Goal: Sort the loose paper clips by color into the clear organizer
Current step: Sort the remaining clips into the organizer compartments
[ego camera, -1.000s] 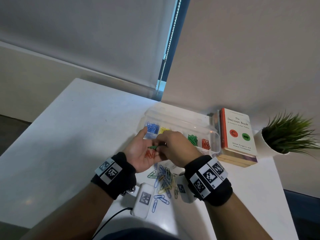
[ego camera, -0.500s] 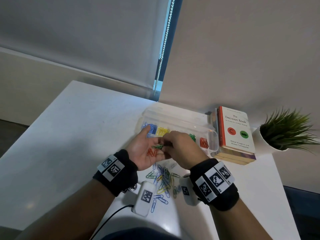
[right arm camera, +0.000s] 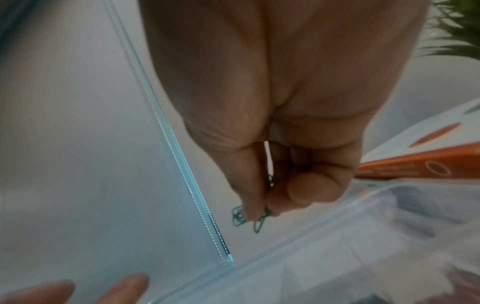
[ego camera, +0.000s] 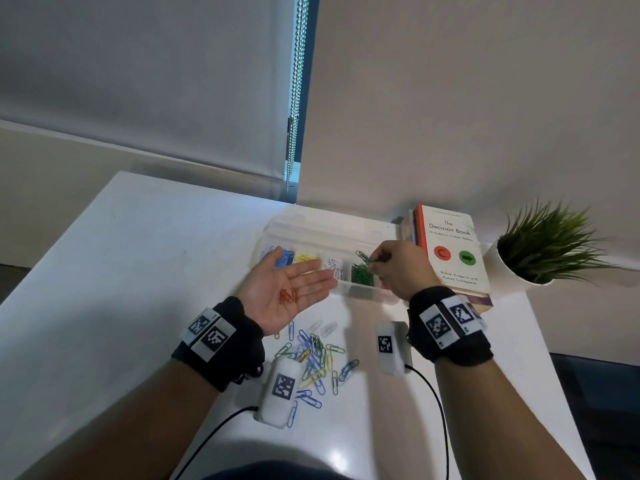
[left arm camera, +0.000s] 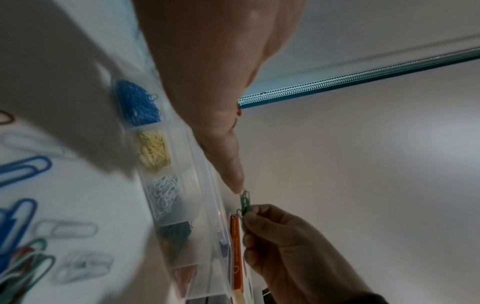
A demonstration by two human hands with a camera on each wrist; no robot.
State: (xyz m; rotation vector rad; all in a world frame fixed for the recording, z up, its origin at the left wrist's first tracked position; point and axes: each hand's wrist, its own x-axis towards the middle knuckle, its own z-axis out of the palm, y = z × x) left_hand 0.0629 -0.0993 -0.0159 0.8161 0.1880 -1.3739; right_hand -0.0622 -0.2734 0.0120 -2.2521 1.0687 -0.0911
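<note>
Presently the right hand (ego camera: 398,268) pinches green paper clips (ego camera: 363,258) directly above the green compartment (ego camera: 362,275) of the clear organizer (ego camera: 332,233). Left hand (ego camera: 284,292), palm up and flat, cradles red clips (ego camera: 288,296), nearer the desk (ego camera: 138,271) pile (ego camera: 315,358).
</note>
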